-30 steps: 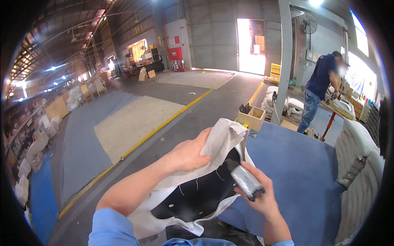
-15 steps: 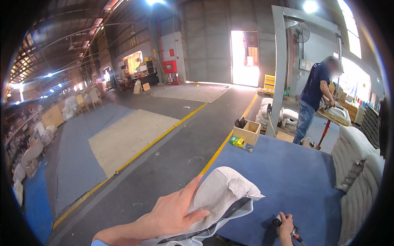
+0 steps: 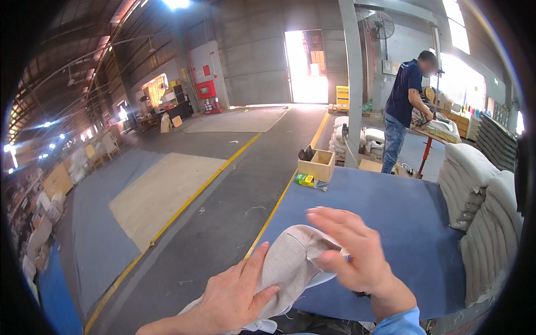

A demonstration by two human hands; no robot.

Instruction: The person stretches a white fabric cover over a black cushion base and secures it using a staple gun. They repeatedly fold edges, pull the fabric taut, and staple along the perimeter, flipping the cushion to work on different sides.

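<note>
Since half a second ago your right hand (image 3: pixel 352 254) is coming up from the lower edge, no longer holding the small dark tool, and is now spreading open-fingered over the grey fabric cover (image 3: pixel 293 262). Your left hand (image 3: pixel 231 296) is pressing flat on the cover's near side, fingers extended, not clenched around it. The cover is lying at the near edge of the blue table (image 3: pixel 385 223), partly hanging off toward you, with a white lining showing underneath. Judging from this, you are smoothing or turning the cover; it is looking bunched, so the shaping is not finished. A wooden box (image 3: pixel 316 163) is sitting at the table's far corner, and another person (image 3: pixel 405 109) is working at a bench beyond.
</note>
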